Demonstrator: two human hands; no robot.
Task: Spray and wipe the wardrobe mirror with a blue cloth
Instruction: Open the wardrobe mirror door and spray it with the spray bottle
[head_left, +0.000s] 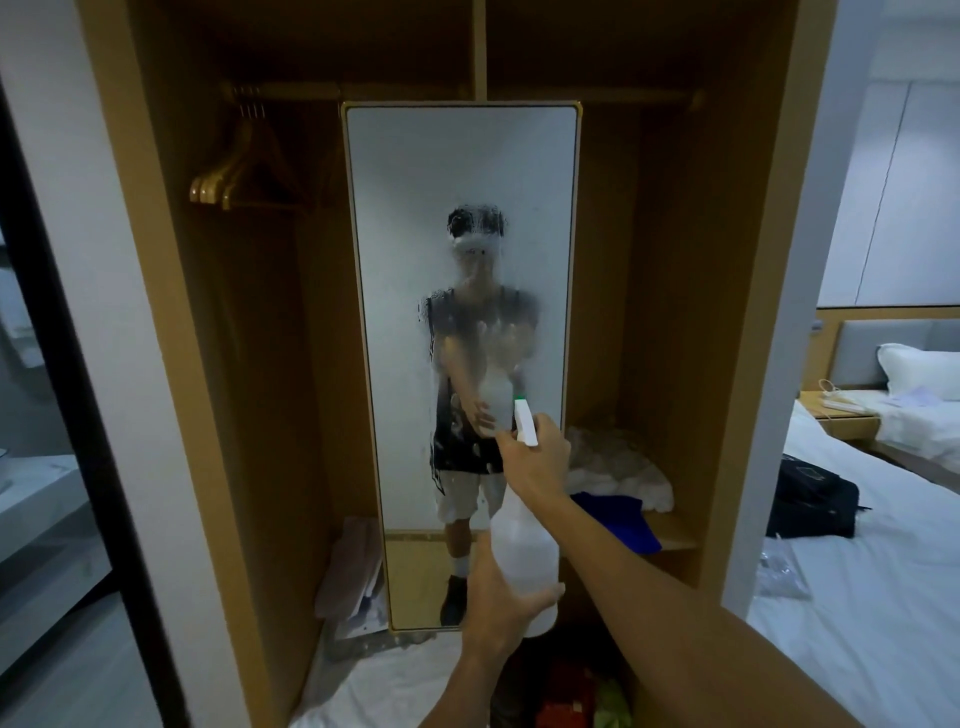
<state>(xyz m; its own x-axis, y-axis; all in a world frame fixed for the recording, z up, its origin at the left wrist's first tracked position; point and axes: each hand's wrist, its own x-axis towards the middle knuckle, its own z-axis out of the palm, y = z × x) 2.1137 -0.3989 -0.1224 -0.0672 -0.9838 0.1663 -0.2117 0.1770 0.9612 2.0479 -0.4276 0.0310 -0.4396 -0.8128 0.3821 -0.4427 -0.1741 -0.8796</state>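
Observation:
A tall mirror (462, 171) with a thin gold frame stands inside the open wooden wardrobe. Its middle is fogged with spray droplets that blur the reflection of a person. A translucent white spray bottle (524, 551) with a white and green trigger head is held up in front of the mirror's lower half. My right hand (535, 462) grips the trigger head, nozzle pointing at the glass. My left hand (501, 597) grips the bottle's body from below. The blue cloth (623, 514) lies on a low shelf right of the mirror.
Wooden hangers (234, 171) hang on the rail at upper left. A crumpled white fabric (618, 462) lies behind the blue cloth. Papers (358, 566) lean at the wardrobe floor left of the mirror. A bed with a black bag (810, 499) is at right.

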